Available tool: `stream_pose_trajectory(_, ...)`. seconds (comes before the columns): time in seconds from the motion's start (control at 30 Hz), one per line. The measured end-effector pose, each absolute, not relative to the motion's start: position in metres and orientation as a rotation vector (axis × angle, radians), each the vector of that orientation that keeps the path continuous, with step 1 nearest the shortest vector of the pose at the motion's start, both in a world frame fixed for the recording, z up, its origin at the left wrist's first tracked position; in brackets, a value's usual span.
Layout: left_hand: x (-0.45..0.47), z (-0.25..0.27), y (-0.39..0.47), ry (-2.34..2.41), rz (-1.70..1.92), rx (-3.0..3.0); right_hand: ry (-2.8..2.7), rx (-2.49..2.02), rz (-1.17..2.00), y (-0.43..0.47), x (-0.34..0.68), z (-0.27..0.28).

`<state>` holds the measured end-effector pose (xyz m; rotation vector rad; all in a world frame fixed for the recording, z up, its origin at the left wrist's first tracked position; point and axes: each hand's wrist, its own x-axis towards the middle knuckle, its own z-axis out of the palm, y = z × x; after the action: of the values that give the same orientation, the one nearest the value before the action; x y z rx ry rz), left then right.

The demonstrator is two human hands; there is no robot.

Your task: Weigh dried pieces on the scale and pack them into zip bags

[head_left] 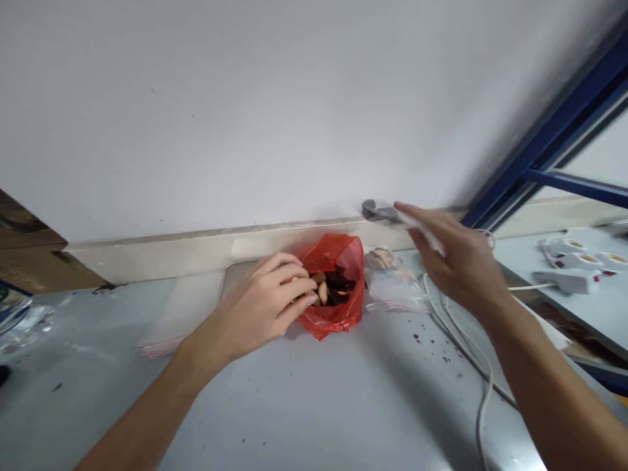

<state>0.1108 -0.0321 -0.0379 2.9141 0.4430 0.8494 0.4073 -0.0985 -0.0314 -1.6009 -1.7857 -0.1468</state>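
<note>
A red plastic bag [337, 320] stands with its mouth open against the foot of the wall. Inside it lie tan almond-like pieces [322, 292] and dark brown dried pieces [341, 282]. My left hand [275, 294] reaches over the bag's left side, fingers bent together at the tan pieces; anything pinched between them is hidden. Up to the right, my right hand [451, 252] holds a small clear plastic bag [392, 214] between thumb and fingers, tilted and blurred by motion. Something dark shows at its far end.
Right of the red bag, a clear bag holds pale pieces [381, 259] beside flat clear bags [395, 291]. More flat bags [169, 314] lie left. White cables [483, 366] cross the table near a power strip [572, 280]. A blue metal frame [544, 140] rises right.
</note>
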Motion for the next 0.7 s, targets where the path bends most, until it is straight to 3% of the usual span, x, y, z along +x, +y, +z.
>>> stream_pose_trajectory(0.1, 0.117, -0.050, -0.029, 0.529, 0.497, 2.851, -2.033, -1.806, -0.096, -0.108, 0.436, -0.072)
stream_pose_trajectory(0.23, 0.123, -0.054, -0.029, 0.725, 0.408, 2.829, -2.188, -1.879, 0.125, -0.112, 0.445, -0.097)
stream_pose_trajectory(0.37, 0.126, -0.050, -0.028, 0.936, 0.398, 2.811, -2.026, -1.725, 0.003, -0.105, 0.413, -0.069)
stream_pose_trajectory(0.5, 0.130, -0.046, -0.022, 0.993, 0.259, 2.707, -2.140, -1.795, 0.108, -0.077, 0.367, -0.041)
stream_pose_trajectory(0.6, 0.130, -0.044, -0.017, 1.101, 0.133, 2.638, -2.396, -1.813, 0.424, -0.049, 0.346, -0.037)
stream_pose_trajectory(0.7, 0.122, -0.043, -0.016, 1.117, 0.171, 2.603, -2.358, -1.698, 0.377, -0.031, 0.337, -0.036)
